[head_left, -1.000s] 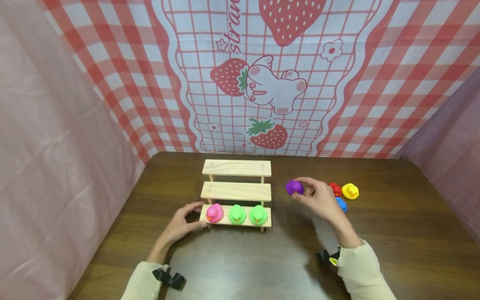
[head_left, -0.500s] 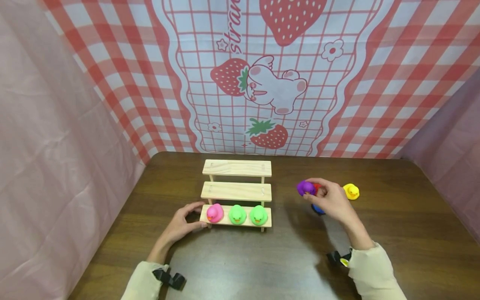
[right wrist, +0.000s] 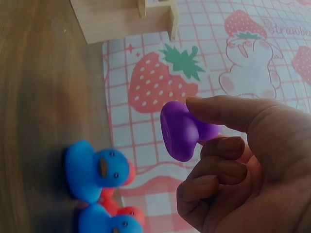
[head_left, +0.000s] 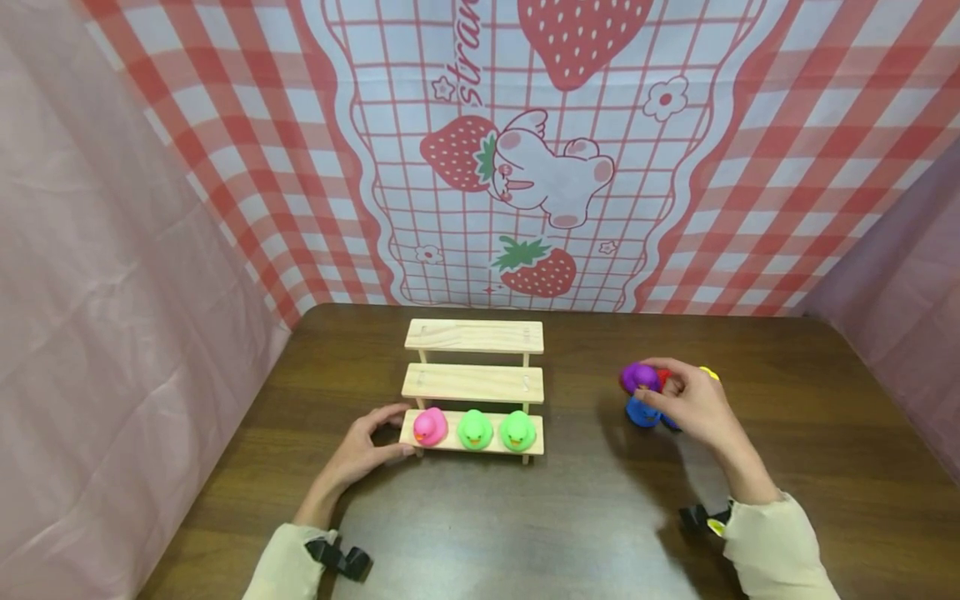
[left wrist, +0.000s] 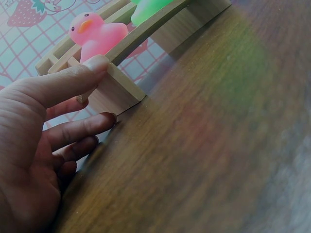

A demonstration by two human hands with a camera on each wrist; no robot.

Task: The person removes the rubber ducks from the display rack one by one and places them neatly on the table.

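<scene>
My right hand [head_left: 697,406] pinches a purple rubber duck [right wrist: 181,130] between thumb and fingers, held up off the table. In the right wrist view, a blue rubber duck [right wrist: 80,170] and a second blue duck [right wrist: 95,221] stand below it, with red ducks [right wrist: 132,213] partly hidden behind them. My left hand [head_left: 362,450] grips the left end of a three-tier wooden stand [head_left: 471,383], its thumb on the corner of the lowest tier. On that tier sit a pink duck [head_left: 430,427], a green duck [head_left: 475,430] and another green duck [head_left: 517,431].
A yellow duck [head_left: 709,374] shows partly behind my right hand. The brown wooden table [head_left: 480,525] extends around the stand. Behind it hangs a strawberry-patterned cloth [head_left: 600,267], with pink curtains [head_left: 112,333] at the sides.
My right hand has moved to the right with the purple duck, from beside the stand to above the blue and red ducks. The left hand and the stand have stayed put.
</scene>
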